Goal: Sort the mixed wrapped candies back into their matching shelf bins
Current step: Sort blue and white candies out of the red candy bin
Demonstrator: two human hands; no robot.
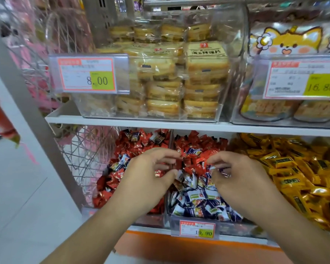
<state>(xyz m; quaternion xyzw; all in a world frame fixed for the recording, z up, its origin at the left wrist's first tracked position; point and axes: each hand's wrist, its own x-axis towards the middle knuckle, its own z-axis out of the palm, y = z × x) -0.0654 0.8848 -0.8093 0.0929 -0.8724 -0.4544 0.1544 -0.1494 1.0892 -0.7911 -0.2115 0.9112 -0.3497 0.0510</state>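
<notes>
Two clear bins on the lower shelf hold mixed wrapped candies. The left bin [156, 219] is mostly red candies [137, 145] with some blue-and-white ones among them. The middle bin [193, 221] has blue-and-white candies [196, 202] in front and red ones [200, 147] behind. My left hand [152, 174] hovers over the divider between the bins, fingers curled, with red candies right under its fingertips. My right hand [234, 172] is over the middle bin and pinches a blue-and-white candy [220, 169] at its fingertips.
To the right lies a bin of yellow wrapped candies [286, 168]. The upper shelf [160, 121] carries clear bins of packaged toast slices [179, 80] and cartoon-printed bags [290, 42], with price tags in front. A wire rack [80, 159] stands at the left.
</notes>
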